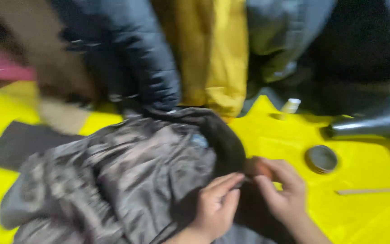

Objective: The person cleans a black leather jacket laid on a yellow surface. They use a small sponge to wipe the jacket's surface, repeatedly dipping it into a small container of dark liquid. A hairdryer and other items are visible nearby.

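Both hands pinch a dark jacket edge on the yellow desk: left hand, right hand. Fingertips should stay close together, cloth taut.

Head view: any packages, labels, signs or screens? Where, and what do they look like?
Round tin: on the yellow table, right of the right hand; flat, dark grey.
Small bottle: back of table, whitish, blurred.
Small patch on the dark jacket, above the left hand: bluish, maybe a label.
No signs or screens.
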